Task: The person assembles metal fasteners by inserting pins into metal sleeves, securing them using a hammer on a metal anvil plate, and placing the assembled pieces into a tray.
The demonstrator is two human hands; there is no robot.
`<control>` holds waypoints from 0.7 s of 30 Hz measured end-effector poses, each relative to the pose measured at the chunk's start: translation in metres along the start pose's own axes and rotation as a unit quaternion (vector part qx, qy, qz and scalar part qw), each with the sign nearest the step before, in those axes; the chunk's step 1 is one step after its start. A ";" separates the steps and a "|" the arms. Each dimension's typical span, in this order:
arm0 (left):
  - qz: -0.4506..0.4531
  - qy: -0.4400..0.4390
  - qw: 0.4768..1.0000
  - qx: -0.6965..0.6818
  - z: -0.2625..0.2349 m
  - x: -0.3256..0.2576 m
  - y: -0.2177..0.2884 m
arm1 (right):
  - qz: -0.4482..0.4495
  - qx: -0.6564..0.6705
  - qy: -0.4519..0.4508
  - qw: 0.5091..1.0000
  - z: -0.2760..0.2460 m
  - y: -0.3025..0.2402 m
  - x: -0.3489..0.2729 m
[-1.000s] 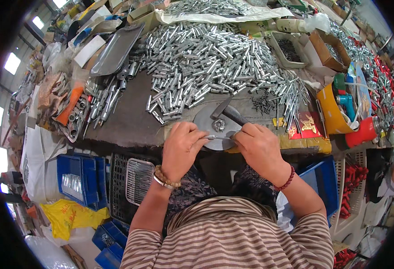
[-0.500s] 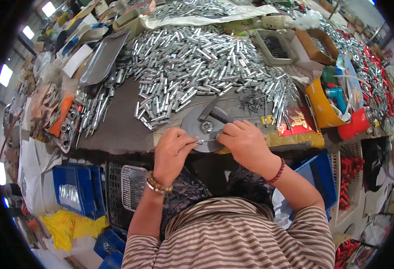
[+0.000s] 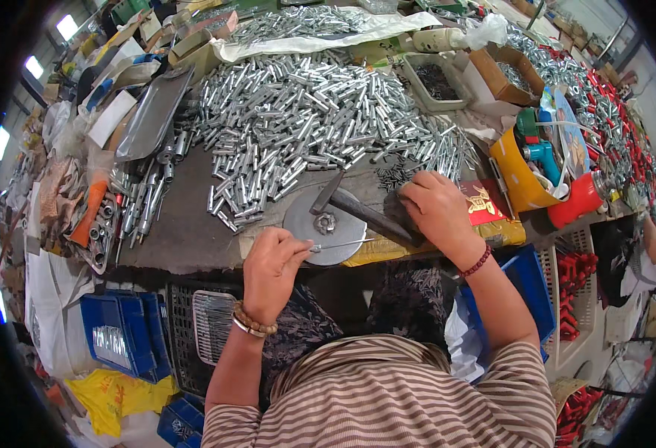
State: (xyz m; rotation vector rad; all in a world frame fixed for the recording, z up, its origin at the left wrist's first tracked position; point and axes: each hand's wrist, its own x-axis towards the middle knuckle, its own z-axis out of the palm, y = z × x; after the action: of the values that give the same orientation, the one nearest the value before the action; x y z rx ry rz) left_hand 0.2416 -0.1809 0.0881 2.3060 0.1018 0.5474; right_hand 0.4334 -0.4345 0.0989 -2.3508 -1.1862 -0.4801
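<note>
My left hand [image 3: 270, 270] pinches a thin metal rod [image 3: 343, 244] by its thicker end, near the front of a round grey metal disc [image 3: 298, 218]. The rod points right, and its far tip is free. My right hand [image 3: 441, 213] is over the bench beside a small heap of dark pins [image 3: 394, 176], fingers curled together; whatever lies between them is hidden. A hammer [image 3: 361, 211] rests across the disc, head to the left, its dark handle reaching close to my right hand. A lumpy metal piece [image 3: 325, 222] sits on the disc's middle.
A large pile of shiny metal tubes [image 3: 298, 119] covers the bench behind the disc. To the right are a red card [image 3: 485, 205], a yellow container [image 3: 518, 175] and a red bottle [image 3: 576, 200]. Sockets and tools crowd the left; blue bins [image 3: 119, 336] stand below.
My right hand has left the rod and moved right and away from me, to the dark pins. My left hand keeps the rod. The hammer appears turned, its handle now further toward me.
</note>
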 end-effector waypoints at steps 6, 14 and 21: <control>0.022 0.015 1.000 0.012 0.002 0.000 -0.003 | -0.068 -0.029 -0.052 0.996 0.008 0.005 0.011; 0.048 0.034 0.998 0.033 0.004 -0.002 -0.007 | -0.026 0.196 -0.040 0.980 0.019 -0.082 0.014; 0.057 0.039 0.997 0.030 0.004 -0.002 -0.010 | -0.089 0.175 -0.048 0.979 0.031 -0.099 0.018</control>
State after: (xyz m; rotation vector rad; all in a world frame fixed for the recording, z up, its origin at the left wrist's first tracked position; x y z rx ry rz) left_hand 0.2422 -0.1769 0.0775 2.3595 0.0243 0.7017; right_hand 0.3655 -0.3547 0.1062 -1.9968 -1.4060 -0.1967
